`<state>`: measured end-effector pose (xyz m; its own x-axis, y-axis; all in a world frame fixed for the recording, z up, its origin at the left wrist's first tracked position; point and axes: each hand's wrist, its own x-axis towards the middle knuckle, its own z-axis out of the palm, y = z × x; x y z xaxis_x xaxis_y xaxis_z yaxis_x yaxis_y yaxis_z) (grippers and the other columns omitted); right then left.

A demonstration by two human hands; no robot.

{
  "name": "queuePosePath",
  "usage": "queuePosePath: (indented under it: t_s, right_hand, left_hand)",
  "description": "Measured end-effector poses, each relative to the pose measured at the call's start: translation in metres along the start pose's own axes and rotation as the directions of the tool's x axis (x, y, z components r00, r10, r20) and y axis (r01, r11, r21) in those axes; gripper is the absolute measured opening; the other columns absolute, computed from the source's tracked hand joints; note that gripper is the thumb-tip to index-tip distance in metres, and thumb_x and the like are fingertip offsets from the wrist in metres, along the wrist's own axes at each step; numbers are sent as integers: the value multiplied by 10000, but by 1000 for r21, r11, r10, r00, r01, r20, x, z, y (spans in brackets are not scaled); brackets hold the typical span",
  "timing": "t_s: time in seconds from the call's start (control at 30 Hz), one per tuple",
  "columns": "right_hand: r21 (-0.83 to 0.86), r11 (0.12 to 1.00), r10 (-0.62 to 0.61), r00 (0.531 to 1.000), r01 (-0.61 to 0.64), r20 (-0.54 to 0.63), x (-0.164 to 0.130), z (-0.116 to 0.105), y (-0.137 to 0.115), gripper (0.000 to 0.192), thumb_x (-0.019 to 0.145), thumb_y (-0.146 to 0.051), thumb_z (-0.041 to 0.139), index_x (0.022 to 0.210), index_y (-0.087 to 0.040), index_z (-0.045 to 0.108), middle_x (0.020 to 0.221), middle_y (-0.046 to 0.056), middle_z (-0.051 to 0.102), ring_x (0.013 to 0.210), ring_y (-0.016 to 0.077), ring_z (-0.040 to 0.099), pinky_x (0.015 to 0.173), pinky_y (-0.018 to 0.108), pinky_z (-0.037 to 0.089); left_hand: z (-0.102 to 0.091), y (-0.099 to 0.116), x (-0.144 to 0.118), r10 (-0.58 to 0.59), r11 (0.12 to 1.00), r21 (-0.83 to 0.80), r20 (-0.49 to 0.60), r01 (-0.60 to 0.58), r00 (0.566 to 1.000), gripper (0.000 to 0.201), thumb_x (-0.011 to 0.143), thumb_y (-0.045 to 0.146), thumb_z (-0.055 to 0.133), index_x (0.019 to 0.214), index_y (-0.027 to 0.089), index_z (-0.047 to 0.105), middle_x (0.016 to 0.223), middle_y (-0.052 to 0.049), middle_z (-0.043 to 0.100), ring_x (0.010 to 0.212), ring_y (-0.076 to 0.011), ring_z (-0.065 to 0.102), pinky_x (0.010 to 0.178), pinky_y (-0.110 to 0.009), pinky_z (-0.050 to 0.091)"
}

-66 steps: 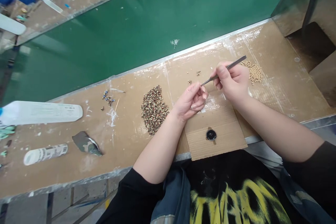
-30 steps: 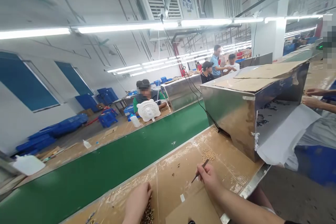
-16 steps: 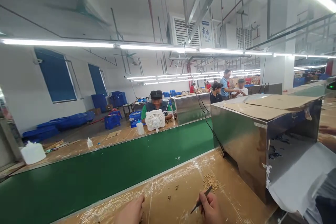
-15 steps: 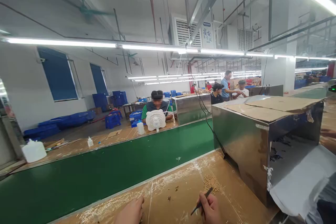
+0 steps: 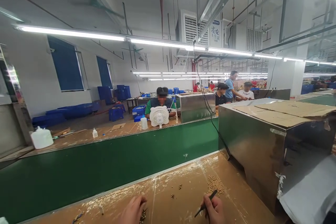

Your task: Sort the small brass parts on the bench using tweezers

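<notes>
My right hand (image 5: 214,210) is closed around dark tweezers (image 5: 198,212), held like a pen with the tip slanting down to the left. Just beyond that hand lies a spread of small tan beads (image 5: 215,184) on the brown table covering. My left hand (image 5: 132,210) rests low on the table with its fingers curled together; whatever is between them is hidden. Beside its fingertips is a small heap of dark and gold bits (image 5: 143,216). Two tiny clusters of similar pieces, one nearer (image 5: 172,196) and one farther (image 5: 180,186), lie between the hands.
A green conveyor belt (image 5: 105,161) runs past the table's far edge. To the right stands a metal box (image 5: 252,150) topped with cardboard (image 5: 286,110). Across the belt, a person (image 5: 162,99) sits behind a white fan (image 5: 159,116), near several bottles. Black cables (image 5: 210,106) hang by the box.
The view has swung slightly left and down, so the scene sits farther right and more of the table's left part shows. The heap by my left hand is more exposed. The tweezers stay in my right hand.
</notes>
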<state>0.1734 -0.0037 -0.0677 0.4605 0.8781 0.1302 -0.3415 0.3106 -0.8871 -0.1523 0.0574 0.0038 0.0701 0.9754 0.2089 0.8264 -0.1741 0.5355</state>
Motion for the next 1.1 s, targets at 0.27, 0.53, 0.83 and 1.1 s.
queuePosePath:
  t_s: [0.27, 0.53, 0.83, 1.1]
  right_hand:
    - [-155, 987, 58, 993, -43, 99, -9, -10, -21, 720, 727, -854, 756, 650, -138, 735, 537, 23, 556, 499, 122, 461, 502, 233, 336]
    - [-472, 863, -69, 967, 180, 244, -26, -25, -71, 683, 894, -791, 643, 682, -152, 763, 603, 46, 624, 592, 169, 556, 578, 274, 442]
    - [-370, 822, -95, 744, 433, 661, -44, -24, -101, 361, 1068, -350, 609, 767, -186, 721, 632, 0, 616, 574, 140, 566, 596, 273, 452]
    - [-305, 783, -167, 655, 542, 737, -58, -12, -94, 318, 1058, -277, 613, 771, -190, 717, 637, 15, 641, 569, 149, 582, 586, 294, 452]
  left_hand:
    - [18, 78, -1, 1, 891, -451, 132, 59, 991, 660, 798, 828, 509, 986, 222, 688, 978, -73, 770, 742, -230, 705, 708, -353, 587]
    - [75, 139, -26, 29, 714, -695, 149, 84, 988, 503, 881, 591, 650, 1099, 144, 728, 919, -90, 769, 680, -153, 632, 654, -281, 516]
    - [99, 128, -27, 241, 711, -693, 79, -120, 967, 269, 983, 337, 691, 1180, 184, 791, 1012, -73, 805, 759, -102, 641, 750, -238, 504]
    - [103, 135, -28, 298, 675, -730, 138, -107, 944, 248, 981, 339, 703, 1142, 157, 753, 1021, -72, 779, 867, -114, 695, 788, -244, 527]
